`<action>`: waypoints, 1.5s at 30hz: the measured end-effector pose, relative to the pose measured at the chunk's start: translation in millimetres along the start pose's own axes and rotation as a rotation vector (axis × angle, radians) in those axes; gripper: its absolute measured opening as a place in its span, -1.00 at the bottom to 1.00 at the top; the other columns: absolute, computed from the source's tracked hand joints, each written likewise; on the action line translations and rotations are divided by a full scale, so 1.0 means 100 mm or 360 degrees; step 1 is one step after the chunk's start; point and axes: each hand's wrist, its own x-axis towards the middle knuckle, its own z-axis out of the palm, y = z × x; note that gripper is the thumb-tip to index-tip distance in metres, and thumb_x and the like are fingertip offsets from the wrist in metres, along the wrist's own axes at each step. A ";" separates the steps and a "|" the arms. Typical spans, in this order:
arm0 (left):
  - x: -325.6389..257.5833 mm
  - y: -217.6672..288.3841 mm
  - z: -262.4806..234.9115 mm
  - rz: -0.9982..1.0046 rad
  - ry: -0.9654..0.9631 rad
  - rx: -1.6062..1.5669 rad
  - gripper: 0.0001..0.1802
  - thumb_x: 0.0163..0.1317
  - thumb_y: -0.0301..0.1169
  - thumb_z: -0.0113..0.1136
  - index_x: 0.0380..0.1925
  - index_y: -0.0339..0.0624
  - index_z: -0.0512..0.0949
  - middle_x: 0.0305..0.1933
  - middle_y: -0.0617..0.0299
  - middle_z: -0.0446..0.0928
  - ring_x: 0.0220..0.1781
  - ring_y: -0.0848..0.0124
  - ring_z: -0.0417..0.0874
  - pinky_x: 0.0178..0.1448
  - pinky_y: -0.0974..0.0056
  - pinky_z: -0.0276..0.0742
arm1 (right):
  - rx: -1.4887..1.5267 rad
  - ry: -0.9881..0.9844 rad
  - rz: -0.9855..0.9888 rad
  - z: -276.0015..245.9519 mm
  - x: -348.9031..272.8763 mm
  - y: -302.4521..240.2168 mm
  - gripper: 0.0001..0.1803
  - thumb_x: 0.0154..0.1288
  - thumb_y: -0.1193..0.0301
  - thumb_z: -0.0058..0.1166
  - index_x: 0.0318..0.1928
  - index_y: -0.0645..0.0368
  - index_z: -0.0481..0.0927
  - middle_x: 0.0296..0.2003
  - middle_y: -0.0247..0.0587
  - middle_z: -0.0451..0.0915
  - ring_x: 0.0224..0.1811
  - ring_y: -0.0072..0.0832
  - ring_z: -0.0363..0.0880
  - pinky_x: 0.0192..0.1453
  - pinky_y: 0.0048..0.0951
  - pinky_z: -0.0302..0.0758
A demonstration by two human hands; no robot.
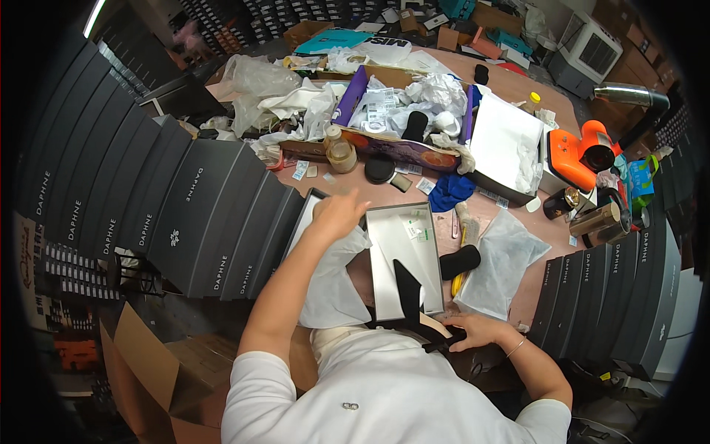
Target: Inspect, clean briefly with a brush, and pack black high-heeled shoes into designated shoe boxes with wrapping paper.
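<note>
My left hand is raised over the table, its fingers apart and slightly blurred, above white tissue paper and beside a grey-edged box part. Against my front, my right hand grips a black shoe with a beige inside; its lower part is hidden by my shirt. An open shoe box, white inside with a grey rim, lies right of my left hand. A small white packet with green print rests in it. To the box's right is a black rolled item beside a translucent white bag.
Dark grey shoe boxes stand stacked at left, and more at right. Behind are a purple carton of crumpled paper, a glass jar, a blue cloth and an orange heat device. An open cardboard carton sits lower left.
</note>
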 end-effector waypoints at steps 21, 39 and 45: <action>-0.63 -0.85 0.99 -0.0429 -0.0578 0.0587 -0.74 0.13 -0.43 0.13 -0.16 -0.18 0.62 -0.11 -0.06 0.64 -0.05 0.11 0.69 -0.03 0.12 0.61 | 0.1258 0.0807 -0.0234 -0.29 -0.24 -0.23 -0.14 -0.13 0.37 0.33 0.26 0.28 0.30 0.04 -0.21 0.49 0.13 -0.42 0.42 0.29 -0.41 0.28; -0.91 0.41 -0.29 0.0662 0.1218 -0.0703 -0.87 0.20 -0.54 0.13 -0.24 -0.23 0.57 -0.24 0.11 0.51 -0.23 0.20 0.58 -0.17 0.23 0.50 | 0.2200 -0.0153 -0.0859 -0.50 0.52 -1.05 0.08 -0.15 0.11 0.39 0.36 0.23 0.11 -0.01 -0.05 0.47 -0.03 -0.33 0.53 0.05 -0.30 0.48; -1.00 0.12 0.11 0.0049 0.0337 -0.2584 -0.77 0.28 -0.46 0.08 -0.09 -0.28 0.47 -0.15 0.25 0.55 -0.16 0.54 0.58 -0.05 0.38 0.52 | 0.2481 0.0388 -0.0756 -0.31 0.75 -0.73 -0.20 -0.06 0.12 0.34 0.15 0.23 0.34 -0.11 -0.03 0.52 -0.16 -0.29 0.58 -0.09 -0.26 0.57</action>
